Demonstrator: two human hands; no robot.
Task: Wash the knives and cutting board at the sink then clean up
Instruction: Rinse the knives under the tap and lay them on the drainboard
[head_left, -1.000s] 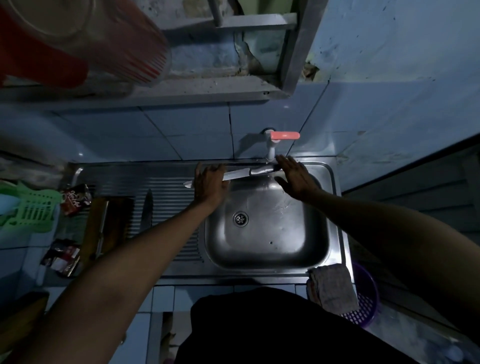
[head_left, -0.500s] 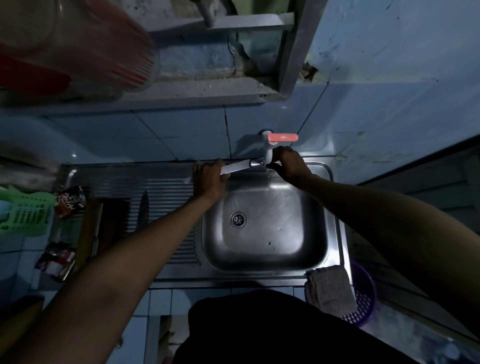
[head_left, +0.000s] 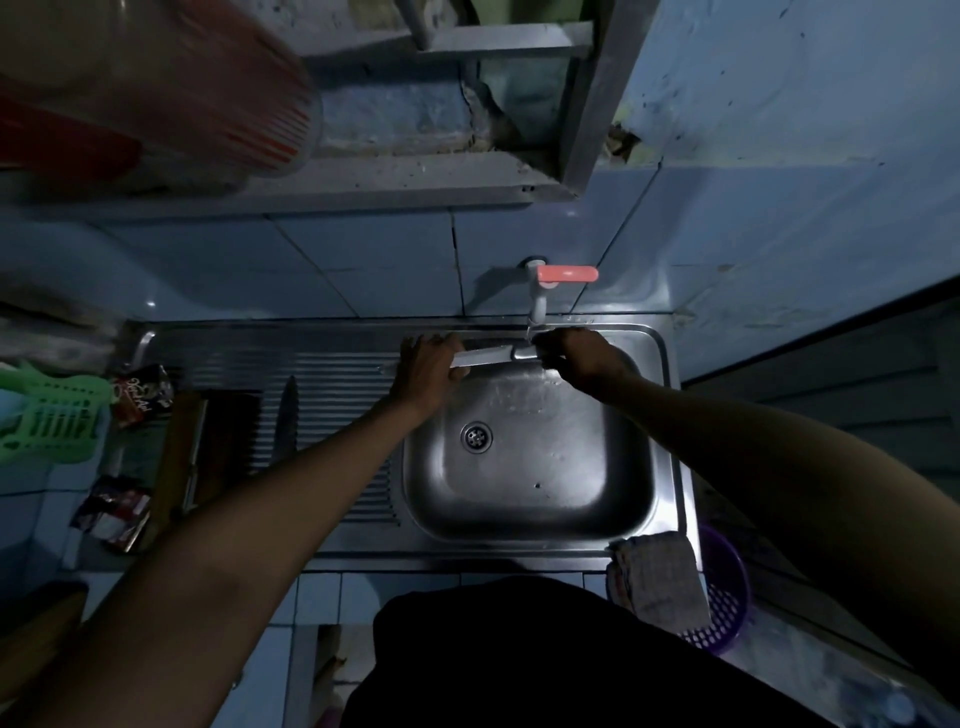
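Holding a knife (head_left: 485, 356) under the tap (head_left: 540, 299), our right hand (head_left: 576, 358) gripped its handle. Our left hand (head_left: 428, 371) lay over the blade, fingers curled.

Bare, sleeveless forearms; dark black garment (head_left: 519, 660) on torso

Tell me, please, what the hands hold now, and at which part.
Both hold one knife under the tap: right hand grips the handle end, left hand holds the blade.
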